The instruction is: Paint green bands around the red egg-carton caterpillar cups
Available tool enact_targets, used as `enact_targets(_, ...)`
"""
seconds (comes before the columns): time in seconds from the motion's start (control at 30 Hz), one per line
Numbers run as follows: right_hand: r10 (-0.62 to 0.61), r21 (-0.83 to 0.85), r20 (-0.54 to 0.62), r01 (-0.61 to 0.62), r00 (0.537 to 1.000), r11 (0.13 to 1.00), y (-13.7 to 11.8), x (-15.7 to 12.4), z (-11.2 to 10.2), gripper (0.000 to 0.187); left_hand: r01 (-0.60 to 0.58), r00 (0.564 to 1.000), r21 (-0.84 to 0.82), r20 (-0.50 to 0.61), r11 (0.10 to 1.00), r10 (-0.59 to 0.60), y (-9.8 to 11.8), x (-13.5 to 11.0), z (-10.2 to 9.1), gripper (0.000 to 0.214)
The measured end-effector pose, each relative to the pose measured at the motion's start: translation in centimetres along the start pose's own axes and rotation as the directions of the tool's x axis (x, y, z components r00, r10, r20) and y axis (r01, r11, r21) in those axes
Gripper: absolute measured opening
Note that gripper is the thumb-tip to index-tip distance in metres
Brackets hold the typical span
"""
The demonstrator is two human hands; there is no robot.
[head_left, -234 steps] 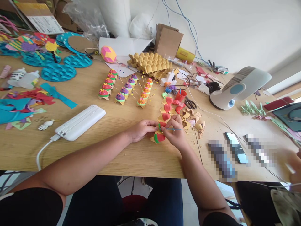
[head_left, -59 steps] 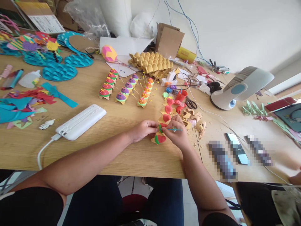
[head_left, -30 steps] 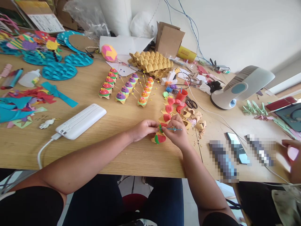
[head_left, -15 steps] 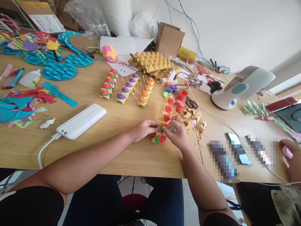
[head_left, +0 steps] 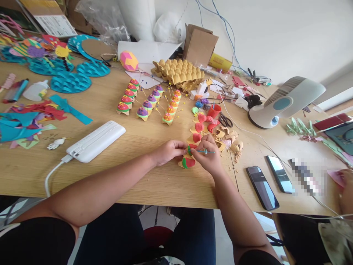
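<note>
A strip of egg-carton cups (head_left: 188, 163) lies before me, its cups covered with red clay and the nearest two also with green. My left hand (head_left: 172, 151) has its fingers closed on the strip's left side, by the second cup from the front. In my right hand (head_left: 207, 156) a thin blue stick (head_left: 210, 152) is pinched, its working end hidden by my fingers at that same cup. Beyond stand three decorated carton strips: red ones (head_left: 127, 99), purple ones (head_left: 149, 105) and orange ones (head_left: 171, 108), the latter two with pins sticking out.
Torn carton pieces (head_left: 235, 145), scissors (head_left: 225, 120) and a red cup (head_left: 214, 110) are beside the strip. A white power bank (head_left: 96, 141) lies left, a fan (head_left: 278, 106) and phones (head_left: 262, 188) right. Another person's hand (head_left: 346, 187) is at the right edge with pink material.
My hands stay almost in place at the same cup. At the right edge, the other person's hand has shifted, and more of the pink material shows.
</note>
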State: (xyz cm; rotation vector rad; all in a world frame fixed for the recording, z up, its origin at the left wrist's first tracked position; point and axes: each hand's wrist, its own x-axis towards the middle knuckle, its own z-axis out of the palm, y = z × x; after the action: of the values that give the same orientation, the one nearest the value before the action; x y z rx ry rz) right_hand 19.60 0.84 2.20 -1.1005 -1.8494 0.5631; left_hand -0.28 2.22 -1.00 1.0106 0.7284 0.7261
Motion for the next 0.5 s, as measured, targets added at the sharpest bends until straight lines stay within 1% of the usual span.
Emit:
enact_targets(0.17, 0.016, -0.024, 0.005, -0.016, 1.0, 1.0, -0.06, -0.04, 0.01, 0.03, 0.001, 1.0, -0.008, 0.004, 1.0, -0.001, -0.04, 0.0, 0.0, 0.032)
enact_targets(0.33, -0.007, -0.027, 0.015, 0.008, 1.0, 1.0, -0.13, -0.03, -0.1, 0.03, 0.006, 1.0, -0.016, 0.002, 1.0, -0.006, -0.16, 0.04, -0.06, 0.032)
enact_targets(0.5, 0.026, -0.019, 0.026, -0.025, 0.999, 0.999, 0.01, 0.02, -0.23, 0.03, -0.015, 1.0, -0.015, -0.002, 1.0, 0.015, -0.29, 0.15, -0.14, 0.032)
